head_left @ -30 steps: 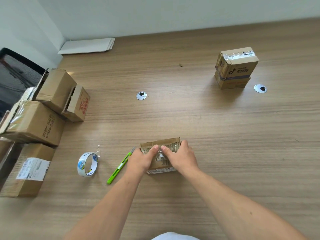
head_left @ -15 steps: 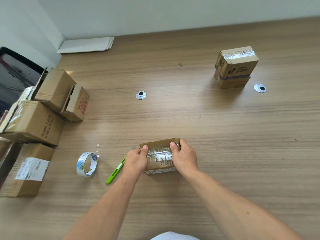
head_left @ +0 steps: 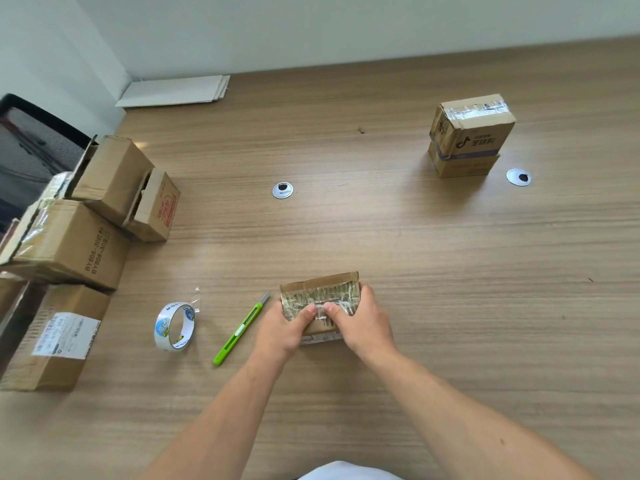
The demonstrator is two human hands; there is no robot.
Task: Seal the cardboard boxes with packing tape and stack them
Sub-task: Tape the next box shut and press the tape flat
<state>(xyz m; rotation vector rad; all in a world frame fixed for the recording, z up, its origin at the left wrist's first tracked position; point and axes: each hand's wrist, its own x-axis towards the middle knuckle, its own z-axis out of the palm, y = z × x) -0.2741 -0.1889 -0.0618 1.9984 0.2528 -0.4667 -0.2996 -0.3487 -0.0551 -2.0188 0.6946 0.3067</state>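
Observation:
A small cardboard box [head_left: 320,291] with crinkled clear tape across its top lies on the wooden table in front of me. My left hand [head_left: 280,329] holds its left side and my right hand [head_left: 367,323] its right side. Both thumbs press side by side on the tape near the box's middle. A roll of clear packing tape [head_left: 175,326] stands on edge to the left, with a green utility knife [head_left: 239,332] between it and the box. At the far right, a taped box [head_left: 471,129] sits stacked on another box [head_left: 464,166].
Several cardboard boxes crowd the table's left edge: a big one [head_left: 69,244], an open one [head_left: 110,178], a red-printed one [head_left: 157,206] and a labelled one [head_left: 59,337]. A chair [head_left: 31,147] stands behind them. Flat white sheets [head_left: 176,90] lie at the back. Two cable grommets [head_left: 282,190] [head_left: 518,177] sit in the tabletop.
Half a second ago my thumbs were spread toward the box's two ends. They have slid back together at the middle of the tape. The box has stayed in place.

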